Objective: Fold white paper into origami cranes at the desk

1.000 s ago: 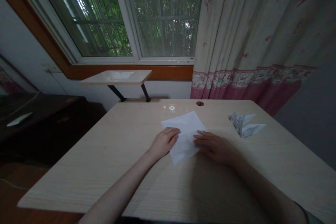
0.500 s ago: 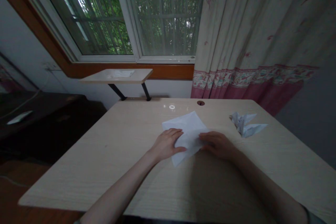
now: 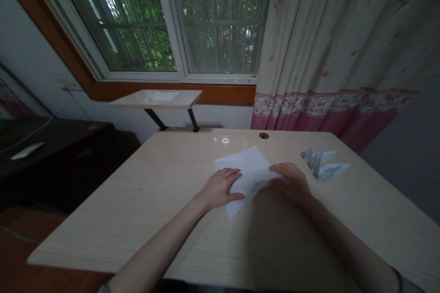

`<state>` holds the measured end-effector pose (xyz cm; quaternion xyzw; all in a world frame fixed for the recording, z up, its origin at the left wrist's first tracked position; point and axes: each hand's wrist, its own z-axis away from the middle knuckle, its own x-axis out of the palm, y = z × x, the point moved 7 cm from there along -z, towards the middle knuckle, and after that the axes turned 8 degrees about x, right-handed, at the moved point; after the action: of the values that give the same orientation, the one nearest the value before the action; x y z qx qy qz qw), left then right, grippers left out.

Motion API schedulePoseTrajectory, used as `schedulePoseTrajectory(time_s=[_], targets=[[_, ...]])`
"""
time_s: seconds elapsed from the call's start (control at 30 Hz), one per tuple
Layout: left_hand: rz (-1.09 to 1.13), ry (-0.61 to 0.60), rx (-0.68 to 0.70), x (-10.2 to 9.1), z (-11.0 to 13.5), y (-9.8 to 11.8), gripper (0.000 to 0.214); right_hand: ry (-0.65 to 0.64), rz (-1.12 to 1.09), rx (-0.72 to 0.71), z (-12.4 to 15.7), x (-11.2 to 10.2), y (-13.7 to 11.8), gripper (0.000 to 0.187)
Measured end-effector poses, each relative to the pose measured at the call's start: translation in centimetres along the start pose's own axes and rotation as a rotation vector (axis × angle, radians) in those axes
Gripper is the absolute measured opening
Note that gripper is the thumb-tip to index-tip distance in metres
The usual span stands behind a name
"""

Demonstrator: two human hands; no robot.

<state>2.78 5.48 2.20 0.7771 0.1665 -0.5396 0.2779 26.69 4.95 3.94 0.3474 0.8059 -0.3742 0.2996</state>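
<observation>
A sheet of white paper (image 3: 249,175), partly folded, lies on the pale wood-grain desk (image 3: 137,219). My left hand (image 3: 220,188) rests on the sheet's lower left part, with the fingers and thumb pressing on it. My right hand (image 3: 290,182) grips the sheet's right end between its fingers, and that end looks raised off the desk. Part of the sheet is hidden under both hands. To the right of my right hand, and apart from it, lies a folded white paper origami bird (image 3: 321,165).
A small wall-mounted shelf (image 3: 161,99) stands past the desk's far edge, below a barred window (image 3: 220,18). A pink-bordered curtain (image 3: 326,55) hangs at the right. A dark cabinet (image 3: 51,160) with a white object (image 3: 27,150) is at the left.
My right hand has moved up and to the right, taking the sheet's right end with it. My left hand stays nearly still on the sheet.
</observation>
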Motion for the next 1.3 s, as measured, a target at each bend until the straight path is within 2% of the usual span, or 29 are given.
schedulePoseTrajectory(time_s=[0.13, 0.27, 0.4, 0.6, 0.83, 0.97, 1.1, 1.2, 1.3], targets=[[0.005, -0.001, 0.010, 0.1, 0.0, 0.0, 0.061, 0.061, -0.004, 0.027, -0.1, -0.4, 0.3, 0.038], [0.037, 0.035, 0.019, -0.1, 0.0, -0.3, 0.038, 0.063, -0.002, 0.030, -0.2, -0.4, 0.3, 0.039], [0.068, 0.060, 0.018, -0.2, 0.0, -1.0, 0.045, 0.067, 0.008, 0.037, -0.2, -0.1, 0.6, 0.042], [0.046, 0.110, -0.036, -0.6, 0.2, -1.7, 0.030, 0.077, -0.022, 0.012, -0.2, -0.3, 0.4, 0.049], [0.239, 0.147, -0.002, -1.9, -0.2, 0.6, 0.024, 0.023, 0.005, 0.014, -0.2, -0.5, -1.1, 0.052], [0.339, 0.138, 0.022, -2.3, -0.4, 2.0, 0.023, 0.042, 0.026, 0.031, 0.0, -0.4, -1.1, 0.053], [0.329, 0.117, 0.053, -2.0, -0.4, 2.7, 0.029, 0.063, 0.043, 0.077, 0.2, 0.2, -1.0, 0.044], [0.317, 0.114, 0.055, -1.8, -0.4, 2.8, 0.025, 0.074, 0.045, 0.143, 0.2, 0.8, -0.9, 0.037], [0.312, 0.122, 0.070, -1.8, -0.4, 2.8, 0.016, 0.098, 0.013, 0.194, 0.2, 1.2, -0.8, 0.043]])
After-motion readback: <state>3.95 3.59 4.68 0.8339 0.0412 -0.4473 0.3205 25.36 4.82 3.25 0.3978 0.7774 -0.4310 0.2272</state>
